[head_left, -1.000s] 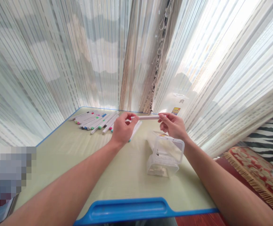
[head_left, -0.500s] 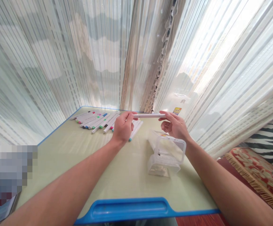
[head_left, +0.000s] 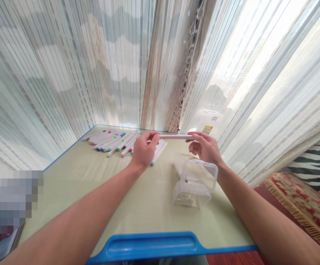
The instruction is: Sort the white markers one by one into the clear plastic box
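Note:
A white marker [head_left: 175,137] is held level above the table, one end in each hand. My left hand [head_left: 145,149] pinches its left end, and my right hand [head_left: 204,147] grips the right end between thumb and fingers; both end tips are hidden. Below and left of my left hand, several white markers [head_left: 112,141] with coloured ends lie in a loose pile. A few more markers [head_left: 160,152], one with a teal end, lie partly behind that hand. The clear plastic case [head_left: 178,187] lies on the table under my right hand, its lid open.
The pale green table [head_left: 93,195] has a blue rim with a moulded blue tray [head_left: 151,244] at the front. Another clear package with a yellow label [head_left: 208,129] stands at the back right. Sheer striped curtains [head_left: 115,66] hang behind. A fringed red patterned cloth [head_left: 303,198] lies at right.
My left thumb and fingers have shifted slightly on the marker's left end, and the marker has dipped a little. The pile and the case have not moved.

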The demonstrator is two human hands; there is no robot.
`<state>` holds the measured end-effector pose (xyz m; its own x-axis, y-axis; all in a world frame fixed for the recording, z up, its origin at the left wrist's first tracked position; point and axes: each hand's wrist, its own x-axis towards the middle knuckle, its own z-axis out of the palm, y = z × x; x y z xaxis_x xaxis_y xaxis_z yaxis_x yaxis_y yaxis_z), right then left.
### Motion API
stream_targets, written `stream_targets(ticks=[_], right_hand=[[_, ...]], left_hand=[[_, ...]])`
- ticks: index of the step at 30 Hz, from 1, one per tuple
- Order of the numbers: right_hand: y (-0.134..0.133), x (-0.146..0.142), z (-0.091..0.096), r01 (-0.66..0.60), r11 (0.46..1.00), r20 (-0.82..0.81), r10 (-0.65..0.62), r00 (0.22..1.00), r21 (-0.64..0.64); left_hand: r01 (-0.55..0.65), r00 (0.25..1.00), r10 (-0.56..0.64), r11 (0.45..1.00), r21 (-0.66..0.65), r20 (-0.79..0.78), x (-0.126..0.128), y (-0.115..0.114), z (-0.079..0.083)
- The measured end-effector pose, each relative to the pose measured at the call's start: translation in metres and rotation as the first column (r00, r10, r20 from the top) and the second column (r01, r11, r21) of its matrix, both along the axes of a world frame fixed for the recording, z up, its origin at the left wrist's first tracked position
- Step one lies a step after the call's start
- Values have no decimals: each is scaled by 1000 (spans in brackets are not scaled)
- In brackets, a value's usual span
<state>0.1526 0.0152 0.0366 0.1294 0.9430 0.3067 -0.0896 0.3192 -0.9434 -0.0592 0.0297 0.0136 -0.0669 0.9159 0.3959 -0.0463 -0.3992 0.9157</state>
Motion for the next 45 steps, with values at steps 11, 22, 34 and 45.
stream_targets(ticks=[11, 22, 34, 45], right_hand=[[4, 2, -6, 15, 999, 84, -17, 996, 33], [3, 4, -7, -6, 999, 116, 2, 993, 38], [-1, -1, 1, -37, 999, -18, 37, 999, -13], [1, -1, -2, 7, 1000, 45, -8, 999, 23]], left_hand=[[-4, 999, 5, 1000, 16, -44, 0, -4, 1], [27, 998, -27, 1000, 2, -57, 2, -4, 0], [112, 985, -97, 988, -102, 139, 3, -5, 5], [86, 993, -82, 995, -51, 81, 2, -3, 4]])
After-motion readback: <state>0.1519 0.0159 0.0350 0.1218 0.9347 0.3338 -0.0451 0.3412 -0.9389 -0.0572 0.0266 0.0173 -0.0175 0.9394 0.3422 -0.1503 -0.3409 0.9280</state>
